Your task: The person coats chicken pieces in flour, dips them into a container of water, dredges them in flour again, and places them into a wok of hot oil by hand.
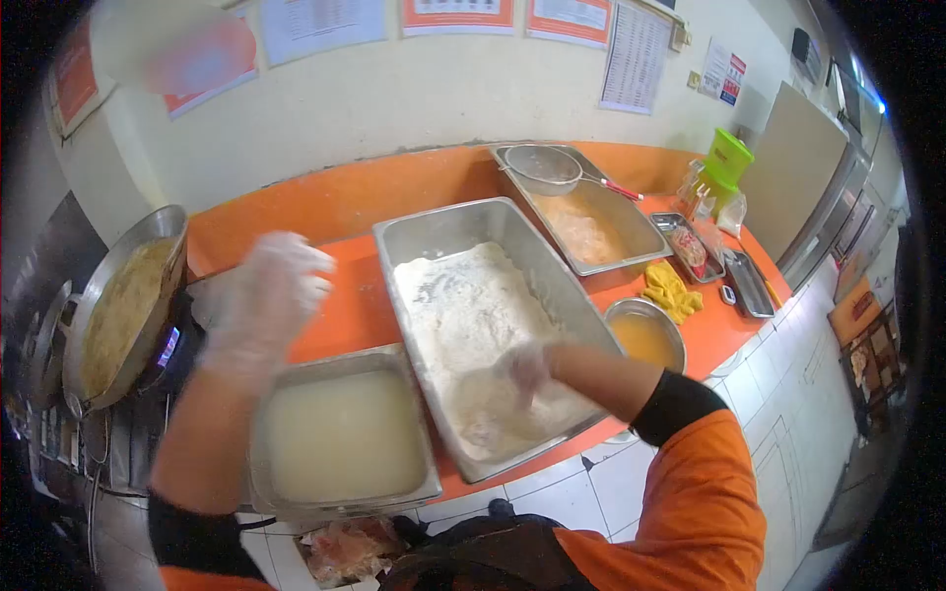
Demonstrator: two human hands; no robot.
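Note:
My left hand (271, 300), in a clear plastic glove coated with flour, is raised over the counter, above and left of a tray of cloudy pale liquid (345, 433). Its fingers look parted, and nothing distinct shows between them. Gloved too, my right hand (527, 374) is low inside a deep metal tray (448, 212) of white flour (463, 295). Motion blurs its fingers, so whether it grips anything is unclear. Near it, a floured lump (483, 428) lies in the tray's front end.
At left, a large pan of oil (128, 305) sits on a burner. Beyond the flour stand a tray with orange liquid (581, 231), a strainer (542, 167), a bowl of yellow liquid (645, 340), a yellow cloth (672, 293), small trays and a green container (727, 158).

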